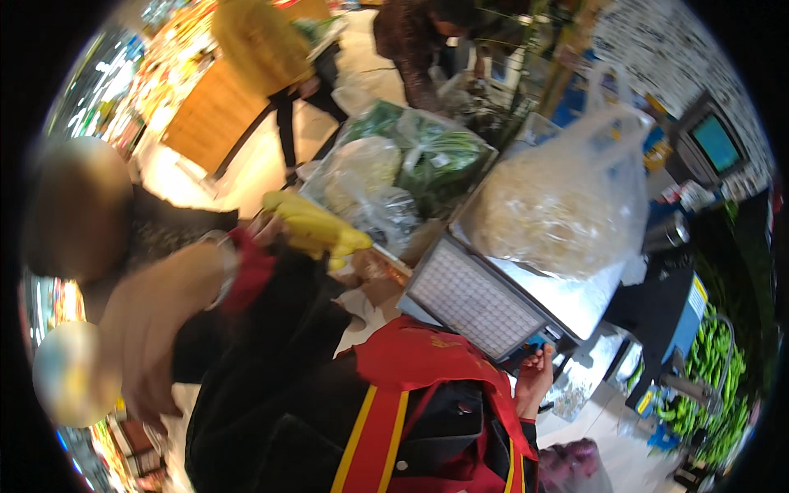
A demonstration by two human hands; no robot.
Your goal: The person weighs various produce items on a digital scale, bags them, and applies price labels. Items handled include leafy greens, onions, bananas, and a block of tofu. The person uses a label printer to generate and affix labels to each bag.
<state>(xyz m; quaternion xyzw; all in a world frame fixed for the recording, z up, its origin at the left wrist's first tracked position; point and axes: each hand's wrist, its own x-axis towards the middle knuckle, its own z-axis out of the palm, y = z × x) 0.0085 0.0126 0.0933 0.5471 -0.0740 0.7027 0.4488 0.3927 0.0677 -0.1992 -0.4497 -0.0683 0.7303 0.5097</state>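
Note:
At the left, my left hand (269, 227), below a red cuff, is closed on a bunch of yellow bananas (320, 225). My right hand (536, 377) is at the front corner of a weighing scale (474, 296), fingertips drawn together beside its label slot (545, 336). Whether anything is between those fingertips is too small to tell. A large knotted clear plastic bag (555, 191) of pale, noodle-like or sprout-like strands rests on the scale's metal pan (570, 296).
Behind the bananas stands a crate (487, 157) with bagged leafy greens (441, 151). A person in beige (166, 308) is close at left; others stand farther back. Green peppers (709, 382) lie at right, below a screen (715, 145). A bag of purple produce (573, 465) sits low.

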